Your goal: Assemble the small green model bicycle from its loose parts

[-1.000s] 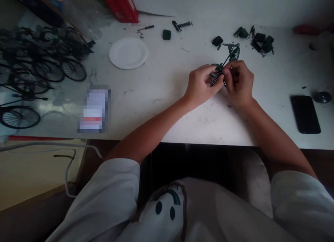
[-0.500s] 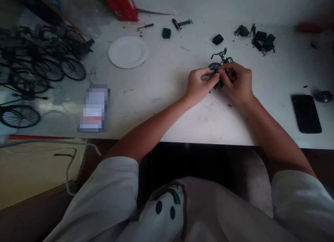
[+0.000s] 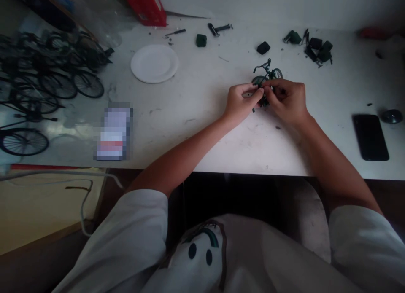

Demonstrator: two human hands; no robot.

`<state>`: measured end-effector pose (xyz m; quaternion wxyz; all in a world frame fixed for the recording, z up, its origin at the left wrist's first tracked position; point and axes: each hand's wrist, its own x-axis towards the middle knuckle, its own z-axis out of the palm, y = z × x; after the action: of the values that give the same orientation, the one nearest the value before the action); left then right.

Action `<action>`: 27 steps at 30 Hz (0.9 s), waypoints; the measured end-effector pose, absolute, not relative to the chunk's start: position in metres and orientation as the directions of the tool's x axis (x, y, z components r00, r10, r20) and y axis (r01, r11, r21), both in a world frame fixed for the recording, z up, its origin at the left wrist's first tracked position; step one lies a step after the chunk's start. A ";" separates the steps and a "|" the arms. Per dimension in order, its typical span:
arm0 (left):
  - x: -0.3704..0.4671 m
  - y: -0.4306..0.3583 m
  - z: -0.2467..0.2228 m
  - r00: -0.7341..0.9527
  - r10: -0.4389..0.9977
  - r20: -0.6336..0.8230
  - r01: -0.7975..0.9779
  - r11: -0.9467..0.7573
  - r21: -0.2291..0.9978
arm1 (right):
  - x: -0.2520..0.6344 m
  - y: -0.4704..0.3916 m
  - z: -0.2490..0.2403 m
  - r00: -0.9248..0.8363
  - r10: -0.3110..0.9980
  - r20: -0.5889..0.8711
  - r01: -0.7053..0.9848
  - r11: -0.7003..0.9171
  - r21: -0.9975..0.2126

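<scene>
A small dark model bicycle [image 3: 267,69] is held over the white table, its handlebar and two wheels showing above my fingers. My left hand [image 3: 242,101] pinches it from the left, thumb and fingertips pressed together. From the right my right hand [image 3: 287,100] grips it with thumb and index finger, the other fingers curled. The fingertips of both hands meet at the bicycle's middle, where they hide most of the frame. Beyond the bicycle lies a small black block [image 3: 263,47].
Several model bicycles [image 3: 57,84] crowd the left side. A white plate [image 3: 155,63], a blurred-out phone [image 3: 114,133], a red box [image 3: 147,8], a green block [image 3: 201,40], dark parts [image 3: 318,48] and a black phone [image 3: 371,137] lie on the table [image 3: 177,128].
The bicycle's handlebar has tilted slightly to the left, and more of its right wheel shows above my right hand. Both hands keep their hold.
</scene>
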<state>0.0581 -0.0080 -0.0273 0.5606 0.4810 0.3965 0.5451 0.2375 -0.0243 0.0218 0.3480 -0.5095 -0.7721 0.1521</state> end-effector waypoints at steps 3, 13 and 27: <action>0.057 -0.009 -0.024 0.100 0.992 0.075 -0.237 -0.050 0.970 | 0.238 -0.025 0.021 -0.216 0.900 0.379 0.687 0.416 -0.596; 0.048 -0.004 -0.010 0.094 0.992 -0.087 -0.276 0.110 0.955 | 0.234 -0.030 0.030 -0.275 0.897 0.347 0.672 0.437 -0.598; 0.012 0.023 0.011 -0.039 0.994 0.098 -0.107 -0.102 0.989 | 0.270 -0.015 0.050 -0.299 0.890 0.343 0.739 0.444 -0.507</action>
<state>0.0123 0.0232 0.0111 0.4924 0.4878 0.4545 0.5594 0.2701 -0.0153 0.0504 0.2974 -0.5118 -0.7958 0.1275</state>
